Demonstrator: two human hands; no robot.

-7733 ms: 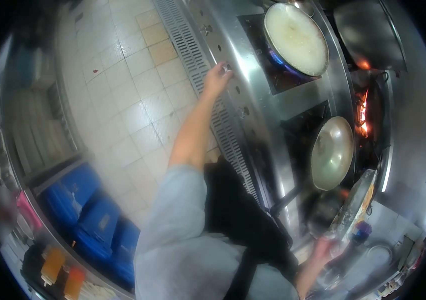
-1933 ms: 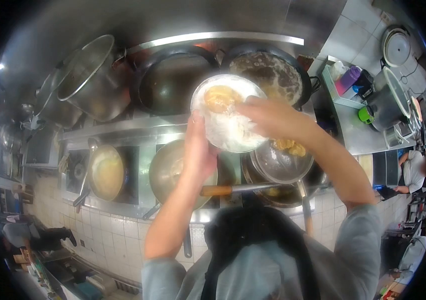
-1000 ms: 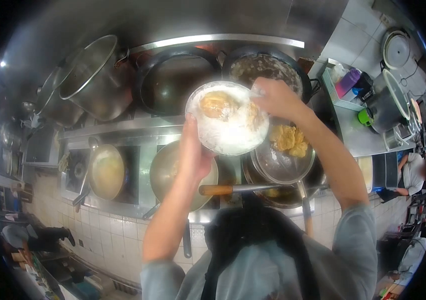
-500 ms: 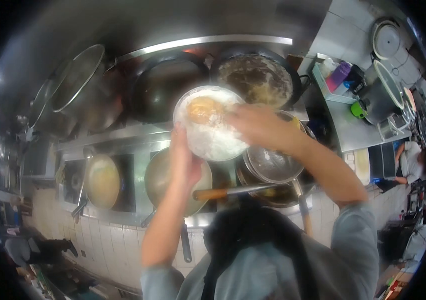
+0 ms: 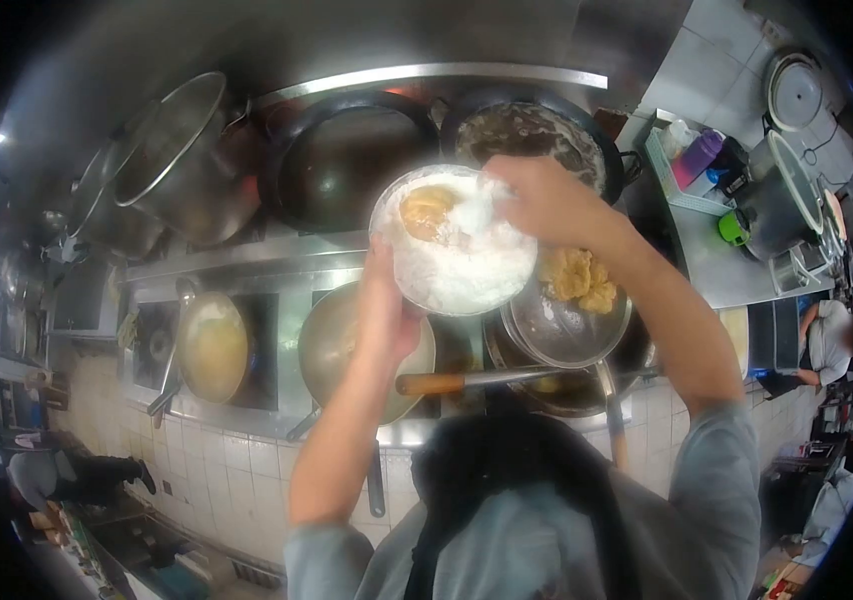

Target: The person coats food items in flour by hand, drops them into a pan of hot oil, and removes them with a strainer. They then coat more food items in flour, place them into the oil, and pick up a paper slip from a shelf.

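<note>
My left hand (image 5: pixel 387 310) grips the left side of a round metal bowl (image 5: pixel 530 275), holding it up above the stove. White flour (image 5: pixel 457 275) fills much of the bowl, and a yellowish lump of food (image 5: pixel 428 210) lies in it, partly dusted. Over the bowl's right rim, my right hand (image 5: pixel 545 203) has its fingers curled closed at the flour; white powder hides the fingertips, so what they hold cannot be made out. Just below that hand, golden fried pieces (image 5: pixel 580 280) sit in a metal strainer (image 5: pixel 567 335).
Behind the bowl are a dark wok (image 5: pixel 337 185) and another wok of bubbling oil (image 5: pixel 527 130). Tall pots (image 5: pixel 182 170) stand left. A pan of yellowish liquid (image 5: pixel 215 350) sits front left. A wooden-handled utensil (image 5: pixel 437 384) crosses near my body. A co-worker (image 5: pixel 827 335) is far right.
My right hand has drawn back from the lump of food toward the bowl's right rim. Fried pieces in the strainer now show more fully. The view has shifted slightly.
</note>
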